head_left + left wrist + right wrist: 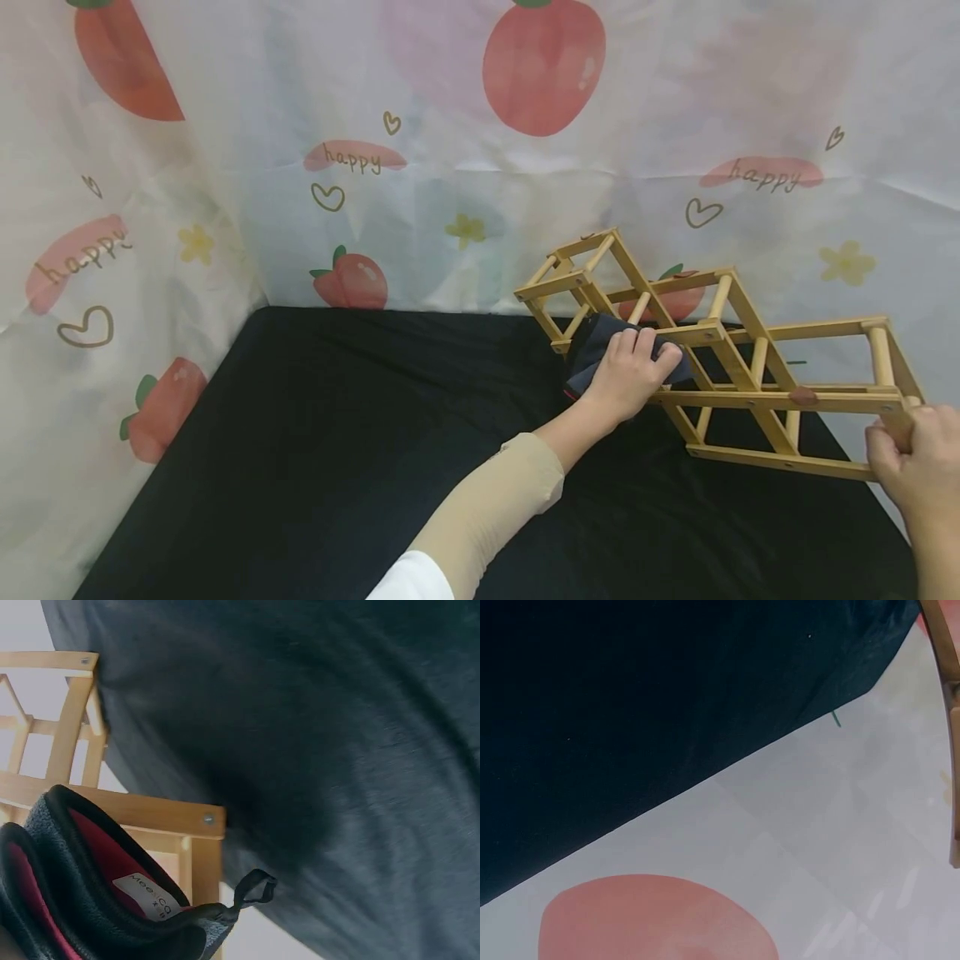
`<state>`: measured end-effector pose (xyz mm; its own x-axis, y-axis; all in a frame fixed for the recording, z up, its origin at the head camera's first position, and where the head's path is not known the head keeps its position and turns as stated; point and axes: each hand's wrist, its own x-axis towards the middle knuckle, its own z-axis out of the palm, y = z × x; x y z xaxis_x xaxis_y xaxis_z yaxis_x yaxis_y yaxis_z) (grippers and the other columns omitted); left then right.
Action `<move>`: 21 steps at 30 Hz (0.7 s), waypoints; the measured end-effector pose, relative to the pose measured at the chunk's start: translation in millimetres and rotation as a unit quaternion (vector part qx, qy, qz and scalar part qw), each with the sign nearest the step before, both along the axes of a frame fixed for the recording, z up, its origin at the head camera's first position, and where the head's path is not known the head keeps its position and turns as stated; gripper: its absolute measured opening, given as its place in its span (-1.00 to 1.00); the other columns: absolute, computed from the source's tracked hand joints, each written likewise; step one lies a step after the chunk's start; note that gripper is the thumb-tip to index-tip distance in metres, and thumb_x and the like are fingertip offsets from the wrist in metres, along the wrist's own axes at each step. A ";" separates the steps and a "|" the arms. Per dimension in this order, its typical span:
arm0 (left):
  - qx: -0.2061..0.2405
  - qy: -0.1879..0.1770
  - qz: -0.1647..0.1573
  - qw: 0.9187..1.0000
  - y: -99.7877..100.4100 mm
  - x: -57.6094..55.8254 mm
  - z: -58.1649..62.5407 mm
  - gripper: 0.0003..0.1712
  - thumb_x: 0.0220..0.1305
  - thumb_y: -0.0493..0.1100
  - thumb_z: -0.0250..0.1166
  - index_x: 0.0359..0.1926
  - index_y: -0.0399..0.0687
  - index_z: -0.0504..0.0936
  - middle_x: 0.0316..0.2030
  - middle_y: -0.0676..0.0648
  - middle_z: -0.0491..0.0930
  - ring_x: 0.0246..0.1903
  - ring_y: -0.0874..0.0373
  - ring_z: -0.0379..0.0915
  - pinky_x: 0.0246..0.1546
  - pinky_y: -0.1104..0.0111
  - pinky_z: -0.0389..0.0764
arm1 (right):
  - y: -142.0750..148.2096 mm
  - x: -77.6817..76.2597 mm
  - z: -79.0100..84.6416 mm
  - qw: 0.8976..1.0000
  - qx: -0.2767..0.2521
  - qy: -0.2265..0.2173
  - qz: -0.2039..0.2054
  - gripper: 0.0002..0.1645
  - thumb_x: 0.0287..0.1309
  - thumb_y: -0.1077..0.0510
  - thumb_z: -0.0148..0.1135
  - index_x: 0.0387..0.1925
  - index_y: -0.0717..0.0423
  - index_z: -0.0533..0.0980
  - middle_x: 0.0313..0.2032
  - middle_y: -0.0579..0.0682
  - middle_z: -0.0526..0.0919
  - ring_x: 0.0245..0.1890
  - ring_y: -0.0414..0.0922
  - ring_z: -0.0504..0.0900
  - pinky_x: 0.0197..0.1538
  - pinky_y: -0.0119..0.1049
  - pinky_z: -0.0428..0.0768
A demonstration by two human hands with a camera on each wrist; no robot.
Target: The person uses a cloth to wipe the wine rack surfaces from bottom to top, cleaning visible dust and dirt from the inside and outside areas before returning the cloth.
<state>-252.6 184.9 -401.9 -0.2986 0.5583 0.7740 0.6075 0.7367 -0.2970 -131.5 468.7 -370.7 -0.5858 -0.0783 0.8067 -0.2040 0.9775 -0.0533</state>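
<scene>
A light wooden rack [757,401] made of slats and round dowels stretches across the right half of the head view. My left hand [630,367] grips a dark blue cloth [588,346] against the rack's middle bars, its fingers bent over the cloth. In the left wrist view, the cloth [105,847] shows a red inner side, black bound edges, a white label and a small loop. Whether it is a mitt or a folded towel, I cannot tell. My right hand [918,458] holds the rack's right end. Only part of the rack [939,645] shows in the right wrist view.
A black cloth [360,433] covers the table. White curtains [450,83] printed with fruit, hearts and flowers hang behind it and along the left. The rack's far left end stands close to the back curtain.
</scene>
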 end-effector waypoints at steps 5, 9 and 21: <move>-0.015 0.003 0.025 1.000 -9.1 -5.3 -14.2 -0.65 0.39 -0.30 -0.37 -0.29 0.08 0.34 -0.26 -0.04 0.38 -0.37 0.13 0.26 -0.29 0.38 0.30 | 3.1 0.1 -1.7 1.000 0.003 -0.013 -0.008 -0.61 -0.25 0.19 -0.13 -0.98 -0.06 0.03 -0.94 -0.13 0.07 -0.84 -0.41 -0.12 -0.79 -0.43 -0.12; -0.013 0.023 0.032 0.999 -15.9 -7.8 -20.1 -0.52 0.37 -0.35 -0.50 -0.31 0.09 0.36 -0.31 -0.02 0.40 -0.40 0.15 0.27 -0.33 0.40 0.30 | 4.6 0.4 -2.8 1.000 0.003 -0.023 -0.010 -0.62 -0.26 0.20 -0.13 -0.99 -0.05 0.06 -0.94 -0.13 0.08 -0.83 -0.42 -0.12 -0.79 -0.43 -0.10; 0.005 0.073 -0.003 0.997 -7.9 7.9 22.6 -0.63 0.38 -0.29 -0.35 -0.31 0.13 0.37 -0.35 0.03 0.41 -0.42 0.21 0.29 -0.38 0.44 0.28 | -1.1 0.0 0.9 1.000 -0.009 -0.011 0.002 -0.62 -0.27 0.20 -0.13 -1.00 -0.04 0.05 -0.96 -0.18 0.04 -0.86 -0.43 -0.13 -0.81 -0.46 -0.13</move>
